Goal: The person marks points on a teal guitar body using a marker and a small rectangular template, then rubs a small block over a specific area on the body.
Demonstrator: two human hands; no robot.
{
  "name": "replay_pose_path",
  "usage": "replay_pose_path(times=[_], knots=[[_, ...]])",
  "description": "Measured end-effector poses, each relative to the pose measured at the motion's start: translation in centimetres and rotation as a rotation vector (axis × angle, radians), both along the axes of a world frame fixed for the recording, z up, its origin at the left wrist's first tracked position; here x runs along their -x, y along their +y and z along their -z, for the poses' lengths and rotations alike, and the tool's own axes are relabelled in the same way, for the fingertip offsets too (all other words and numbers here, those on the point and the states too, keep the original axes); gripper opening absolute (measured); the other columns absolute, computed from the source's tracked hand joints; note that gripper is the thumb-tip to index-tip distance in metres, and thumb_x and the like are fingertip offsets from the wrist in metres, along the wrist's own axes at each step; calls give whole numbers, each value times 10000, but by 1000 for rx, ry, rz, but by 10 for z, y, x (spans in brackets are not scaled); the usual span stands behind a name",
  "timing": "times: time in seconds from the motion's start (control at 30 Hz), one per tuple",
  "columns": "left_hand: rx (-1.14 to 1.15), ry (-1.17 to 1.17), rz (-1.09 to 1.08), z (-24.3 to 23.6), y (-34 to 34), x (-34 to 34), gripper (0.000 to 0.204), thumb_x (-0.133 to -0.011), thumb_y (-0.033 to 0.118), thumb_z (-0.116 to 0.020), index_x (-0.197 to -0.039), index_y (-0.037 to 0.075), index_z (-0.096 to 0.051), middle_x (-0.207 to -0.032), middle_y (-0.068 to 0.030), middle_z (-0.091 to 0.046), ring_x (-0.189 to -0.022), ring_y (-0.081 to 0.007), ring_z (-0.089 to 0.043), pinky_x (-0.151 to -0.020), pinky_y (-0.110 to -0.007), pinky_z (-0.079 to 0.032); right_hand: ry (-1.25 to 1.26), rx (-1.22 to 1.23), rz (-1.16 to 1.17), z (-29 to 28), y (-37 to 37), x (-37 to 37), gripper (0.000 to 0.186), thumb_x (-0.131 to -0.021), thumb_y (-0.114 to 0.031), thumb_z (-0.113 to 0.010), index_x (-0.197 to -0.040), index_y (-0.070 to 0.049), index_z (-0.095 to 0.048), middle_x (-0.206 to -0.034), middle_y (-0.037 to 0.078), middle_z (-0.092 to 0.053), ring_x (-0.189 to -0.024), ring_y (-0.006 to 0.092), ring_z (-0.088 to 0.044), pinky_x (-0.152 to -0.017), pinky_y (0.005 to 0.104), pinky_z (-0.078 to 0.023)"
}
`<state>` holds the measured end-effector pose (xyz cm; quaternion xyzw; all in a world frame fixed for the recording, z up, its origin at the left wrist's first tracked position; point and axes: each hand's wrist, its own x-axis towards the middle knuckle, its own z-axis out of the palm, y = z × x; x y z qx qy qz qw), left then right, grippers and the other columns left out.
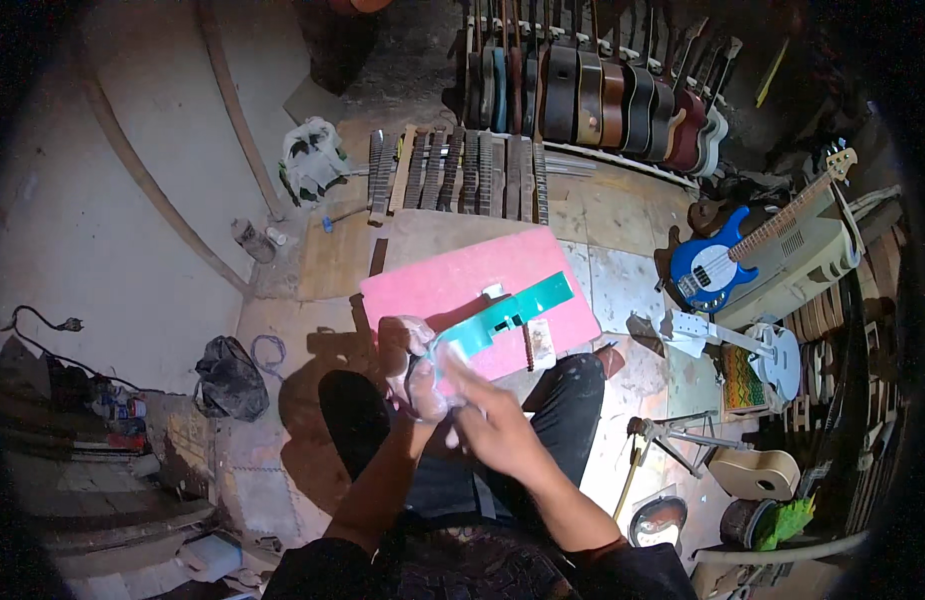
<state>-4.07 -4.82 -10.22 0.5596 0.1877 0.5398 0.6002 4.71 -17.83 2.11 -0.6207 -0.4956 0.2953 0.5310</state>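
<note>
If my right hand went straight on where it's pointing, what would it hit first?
Your right hand would probably meet the near end of the green piece first; they seem to overlap, though blur leaves depth unclear.

Your green piece (547,297) looks smooth with a slight sheen, painted or plastic, can't tell which; pink board (422,285) is flat, matt. Your trousers (574,392) are dark matt cloth, dusty at the knee. Blue bass (739,274) glossy, white bag (314,152) and black bag (229,380) crinkled thin plastic, guitar necks (454,172) wood, wall (157,205) matt.
</note>
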Motion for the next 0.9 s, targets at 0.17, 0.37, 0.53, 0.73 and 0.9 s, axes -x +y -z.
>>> replay_pose_path(times=[0.17,0.37,0.53,0.73,0.9], knots=[[53,-109,-48,-29,-18,-15,513,-835,341,-675,-1210,23,-529,-1144,-114,-559,-1089,-233,-553,-980,-375,-456,-183,146,122,7,1,-14,721,-816,116,-440,-1514,-62,-470,-1568,227,-432,-1377,398,-510,-1079,389,-484],[84,-99,-80,-44,-24,-17,348,-864,362,-527,-902,44,-390,-925,-93,-383,-819,-191,-383,-763,-339,-358,9,-71,-20,1,-5,0,674,-822,125,-457,-1472,-42,-522,-1530,253,-472,-1400,389,-492,-1102,387,-443],[11,-83,-77,-70,-31,-19,362,-869,375,-527,-864,48,-373,-911,-89,-361,-843,-203,-382,-773,-357,-355,115,121,0,-6,-9,-4,708,-822,128,-444,-1498,-74,-501,-1547,213,-474,-1306,389,-587,-981,389,-542],[-12,-100,-79,-74,-34,-22,415,-851,434,-603,-929,65,-430,-964,-85,-411,-868,-193,-399,-795,-320,-361,-336,143,126,7,-10,-18,665,-831,79,-470,-1479,-64,-518,-1503,260,-494,-1298,424,-574,-1042,406,-510],[60,-91,-52,-73,-36,-20,414,-851,434,-608,-875,78,-397,-946,-80,-396,-858,-180,-393,-792,-308,-353,230,106,-24,-7,-16,3,651,-848,88,-457,-1477,-64,-522,-1486,274,-509,-1356,426,-520,-1114,400,-432]])
